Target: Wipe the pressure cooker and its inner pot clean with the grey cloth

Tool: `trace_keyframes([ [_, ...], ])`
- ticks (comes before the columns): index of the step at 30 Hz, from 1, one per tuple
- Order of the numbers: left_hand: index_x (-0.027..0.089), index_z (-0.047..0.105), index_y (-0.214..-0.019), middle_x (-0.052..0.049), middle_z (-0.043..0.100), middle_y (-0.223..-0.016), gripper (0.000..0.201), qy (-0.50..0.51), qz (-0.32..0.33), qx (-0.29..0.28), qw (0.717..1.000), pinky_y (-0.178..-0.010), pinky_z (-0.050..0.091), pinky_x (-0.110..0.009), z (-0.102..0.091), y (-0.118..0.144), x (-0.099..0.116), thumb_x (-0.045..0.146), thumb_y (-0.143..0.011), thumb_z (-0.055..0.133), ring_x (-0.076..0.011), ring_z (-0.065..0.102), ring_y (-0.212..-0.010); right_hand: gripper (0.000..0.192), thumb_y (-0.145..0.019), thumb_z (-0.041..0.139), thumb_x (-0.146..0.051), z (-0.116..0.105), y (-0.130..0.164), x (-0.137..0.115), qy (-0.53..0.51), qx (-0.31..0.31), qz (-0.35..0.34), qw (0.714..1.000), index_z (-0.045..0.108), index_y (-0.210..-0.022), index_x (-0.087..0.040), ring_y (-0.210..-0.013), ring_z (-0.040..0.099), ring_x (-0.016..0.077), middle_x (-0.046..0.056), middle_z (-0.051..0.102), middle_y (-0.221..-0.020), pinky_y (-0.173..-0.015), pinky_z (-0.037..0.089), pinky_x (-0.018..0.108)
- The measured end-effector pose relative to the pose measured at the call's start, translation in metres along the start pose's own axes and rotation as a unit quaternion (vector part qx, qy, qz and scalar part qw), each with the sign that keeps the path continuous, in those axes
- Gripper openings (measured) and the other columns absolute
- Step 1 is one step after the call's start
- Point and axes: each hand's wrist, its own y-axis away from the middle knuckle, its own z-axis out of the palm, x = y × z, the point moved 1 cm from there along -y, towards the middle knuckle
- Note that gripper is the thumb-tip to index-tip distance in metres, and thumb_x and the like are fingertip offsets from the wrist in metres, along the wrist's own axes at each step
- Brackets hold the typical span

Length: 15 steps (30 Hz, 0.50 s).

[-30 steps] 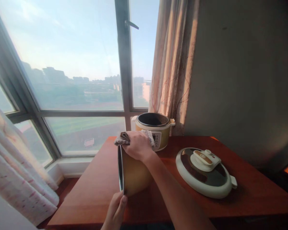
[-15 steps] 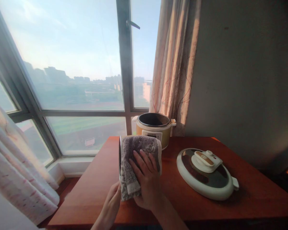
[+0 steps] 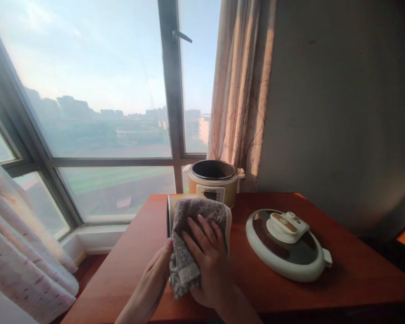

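The right hand [image 3: 207, 265] lies flat on a grey towel [image 3: 192, 243], fingers spread and pressed against it — an open palm rather than a closed grip. The towel is draped over the side of a yellowish inner pot [image 3: 175, 209], which stands tipped on its side at the near middle of the red-brown worktop [image 3: 290, 292], its dark rim facing left. Only the rim and a strip of the pot's wall show above the cloth.

The left hand [image 3: 155, 281] comes up from below and rests against the pot's rim and the towel's lower edge; its fingers look loosely curled there, though whether they truly clamp the rim I cannot tell from here.

Just behind the pot, close to the window [image 3: 87, 90], stands the yellow cooker body [image 3: 213, 182], open on top, its control panel facing the person. To the right, well apart from the hands, the cooker's white-and-brown lid [image 3: 285, 243] lies flat on the worktop, handle up. A beige curtain [image 3: 239, 90] hangs behind the cooker beside a grey wall [image 3: 340, 112] — another pale curtain [image 3: 16, 252] falls at the far left.
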Motion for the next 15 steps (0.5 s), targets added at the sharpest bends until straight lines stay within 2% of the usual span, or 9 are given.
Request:
trace_keyframes([
  [3, 0.013, 0.077, -0.111, -0.012, 0.078, -0.108, 0.07, -0.023, 0.027, 0.007, 0.999, -0.101, 0.052, -0.045, 0.002, -0.003, 0.005, 0.069, -0.069, 0.074, -0.0344, 0.067, -0.113, 0.077, -0.074, 0.058, -0.034, -0.015, -0.036, 0.002, -0.03, -0.007, 0.0, 1.0, 0.046, -0.149, -0.024, -0.151, 0.025, 0.0302, 0.0, 0.035, -0.162, -0.125, 0.007, 0.049],
  [8, 0.014, 0.076, -0.113, -0.011, 0.078, -0.105, 0.066, -0.059, 0.028, -0.017, 0.998, -0.099, 0.052, -0.043, 0.001, -0.009, 0.012, 0.068, -0.075, 0.07, -0.0344, 0.067, -0.113, 0.061, -0.08, 0.059, -0.033, -0.024, -0.088, 0.014, -0.05, -0.05, 0.057, 0.996, 0.058, -0.139, -0.021, -0.145, 0.035, 0.0277, 0.004, 0.051, -0.152, -0.121, 0.02, 0.044],
  [12, 0.018, 0.076, -0.11, -0.007, 0.079, -0.095, 0.059, -0.064, 0.045, -0.002, 0.997, -0.09, 0.055, -0.037, -0.001, -0.019, 0.006, 0.066, -0.077, 0.069, -0.0318, 0.07, -0.103, 0.056, -0.084, 0.059, -0.036, -0.021, -0.107, 0.018, -0.033, -0.068, 0.075, 0.994, 0.059, -0.137, -0.019, -0.14, 0.041, 0.0268, 0.007, 0.055, -0.149, -0.12, 0.023, 0.043],
  [15, 0.017, 0.076, -0.097, -0.005, 0.076, -0.078, 0.055, -0.071, 0.075, 0.032, 0.994, -0.079, 0.056, -0.034, -0.008, -0.023, -0.01, 0.067, -0.076, 0.07, -0.028, 0.07, -0.084, 0.056, -0.086, 0.059, -0.039, -0.017, -0.11, 0.019, -0.017, -0.059, 0.071, 0.996, 0.058, -0.138, -0.017, -0.137, 0.044, 0.0267, 0.008, 0.056, -0.147, -0.12, 0.023, 0.042],
])
